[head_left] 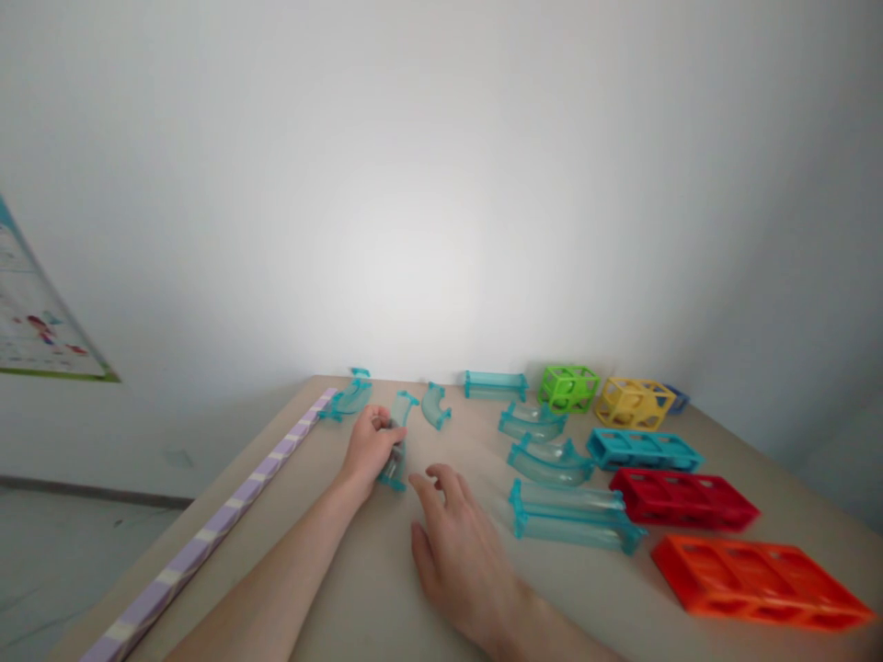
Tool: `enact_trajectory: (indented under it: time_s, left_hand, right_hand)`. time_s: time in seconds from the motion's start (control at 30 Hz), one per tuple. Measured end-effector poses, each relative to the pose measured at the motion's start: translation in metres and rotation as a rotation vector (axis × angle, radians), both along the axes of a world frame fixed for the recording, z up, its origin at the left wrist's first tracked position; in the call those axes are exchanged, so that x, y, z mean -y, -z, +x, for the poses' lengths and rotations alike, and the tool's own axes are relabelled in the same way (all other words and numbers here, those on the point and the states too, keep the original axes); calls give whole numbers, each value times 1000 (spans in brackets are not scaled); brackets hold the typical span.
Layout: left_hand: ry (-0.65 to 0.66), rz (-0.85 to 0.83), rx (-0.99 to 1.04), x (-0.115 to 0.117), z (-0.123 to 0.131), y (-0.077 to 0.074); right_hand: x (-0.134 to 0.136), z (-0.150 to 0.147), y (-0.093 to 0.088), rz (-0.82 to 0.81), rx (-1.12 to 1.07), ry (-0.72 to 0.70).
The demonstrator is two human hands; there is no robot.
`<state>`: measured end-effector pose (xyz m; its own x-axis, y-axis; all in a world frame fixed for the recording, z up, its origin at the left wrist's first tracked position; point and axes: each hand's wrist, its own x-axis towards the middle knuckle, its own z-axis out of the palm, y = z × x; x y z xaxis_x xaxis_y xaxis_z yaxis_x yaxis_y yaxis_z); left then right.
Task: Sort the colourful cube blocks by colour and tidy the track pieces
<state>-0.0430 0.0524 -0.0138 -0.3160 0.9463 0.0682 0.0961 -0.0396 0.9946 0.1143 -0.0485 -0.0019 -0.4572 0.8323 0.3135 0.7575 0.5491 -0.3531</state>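
One piece in hand, the others loose on the table (372,570); that's my read of status. Left to right:

Far left of my left hand: one poster (34,313) on the wall. Nearer, one purple-and-white strip (224,517) down the table's left edge.

Just beyond and left of that hand: one teal curved piece (355,397), plus a small teal tip behind it. Can't tell if the tip is a second piece.

Left hand (371,446): fingers closed round a teal track piece (395,471), both ends poking out, near end low by the table. Middle is covered by my fingers, so one piece or two joined: can't tell.

Beyond and right of that grip: one small curve (433,407), lying apart.

Right hand (462,552): holding nothing, fingers loosely curled, thumb apart, near the held piece but not touching.

Beyond the right hand, by the wall: one straight channel (495,385). To its right, two wide curves (550,462), one behind the other, then two long straights (572,528) side by side. Clipped together or merely close: can't tell.

Farthest right: six frame blocks, one each green (567,390), yellow (631,405), dark blue (677,398), teal (645,450), red (682,499), orange (759,581). None in either hand.

Done: one pickup. Left: at least seven teal pieces out of hand, six blocks untouched. No certain join anywhere.
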Motion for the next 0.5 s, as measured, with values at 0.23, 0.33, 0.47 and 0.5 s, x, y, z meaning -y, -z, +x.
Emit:
enact_trajectory:
  time_s: [0.23,0.33,0.47,0.5]
  left_hand:
    - [85,-58,62,-3,2,8]
    - [54,-71,-46,-5,2,12]
    - [-51,-53,-307,-9,-6,12]
    - [-85,-40,-382,-9,-10,10]
  right_hand:
    - [-19,-22,16,28,-57,30]
    - [-28,-27,15,25,-55,49]
    - [-33,-28,14,50,-23,67]
    - [-33,-27,14,58,-8,70]
